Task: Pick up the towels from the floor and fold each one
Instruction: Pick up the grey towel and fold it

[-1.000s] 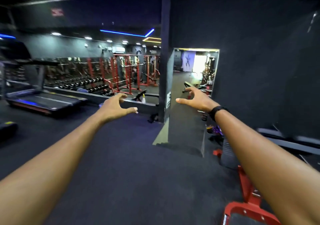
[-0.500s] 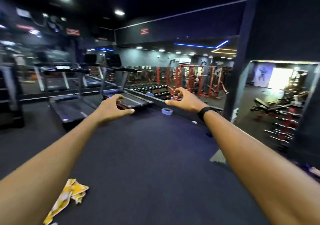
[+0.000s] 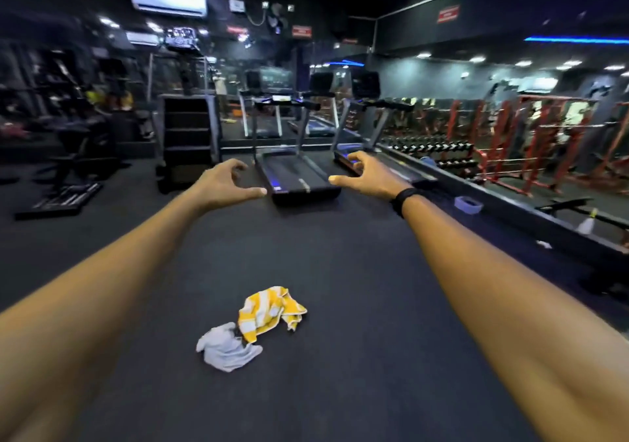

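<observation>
Two crumpled towels lie together on the dark gym floor between my outstretched arms. The yellow and white striped towel (image 3: 270, 310) partly overlaps the grey towel (image 3: 226, 346) beside it. My left hand (image 3: 221, 184) and my right hand (image 3: 366, 176) are held out in the air well above and beyond the towels. Both have loosely curved fingers and hold nothing. A black band sits on my right wrist.
Treadmills (image 3: 296, 176) stand straight ahead beyond my hands. A dumbbell rack (image 3: 432, 155) and red frames (image 3: 531, 142) line the right side, with a small blue tub (image 3: 468, 205) on the floor. A black stepped machine (image 3: 187, 142) and a bench (image 3: 75, 169) stand at the left.
My view has swung left across the gym. The yellow towel has come from the lower left edge to the middle, and the grey towel has appeared. My hands keep their pose.
</observation>
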The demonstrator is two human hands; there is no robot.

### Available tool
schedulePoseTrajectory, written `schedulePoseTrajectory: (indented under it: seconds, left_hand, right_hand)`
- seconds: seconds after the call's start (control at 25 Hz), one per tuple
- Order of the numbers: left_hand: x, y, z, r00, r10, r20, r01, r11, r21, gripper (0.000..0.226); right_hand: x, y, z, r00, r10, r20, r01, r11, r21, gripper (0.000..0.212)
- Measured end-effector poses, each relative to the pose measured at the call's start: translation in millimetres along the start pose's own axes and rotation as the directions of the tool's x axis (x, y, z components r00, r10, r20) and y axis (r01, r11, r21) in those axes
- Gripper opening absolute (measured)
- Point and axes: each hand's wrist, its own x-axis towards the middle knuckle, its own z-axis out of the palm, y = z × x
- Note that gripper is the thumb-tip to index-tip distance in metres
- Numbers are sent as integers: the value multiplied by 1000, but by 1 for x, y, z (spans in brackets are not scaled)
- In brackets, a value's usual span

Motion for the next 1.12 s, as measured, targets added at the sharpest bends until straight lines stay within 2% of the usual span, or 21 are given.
schedulePoseTrajectory:
  seconds: [0.16,0.36,0.84,1.12]
  left_hand:
    - [21,-64,-29,996,-87,-34,88,996,28,70]
    - [74,-133,-51,984,-166,-70,172,981,92,69]
    - [297,-247,-85,962,-246,-118,261,957,129,67]
    - [401,-345,-73,943,-326,-66,330,941,76,72]
  right_hand:
    - [59,-25,60,997,-27,68,23,999,48,80]
    - [148,-33,114,991,-49,128,46,999,24,72]
    - [426,-24,201,966,-107,234,112,994,-5,72]
    - [549,-9,280,957,-87,276,83,996,26,66]
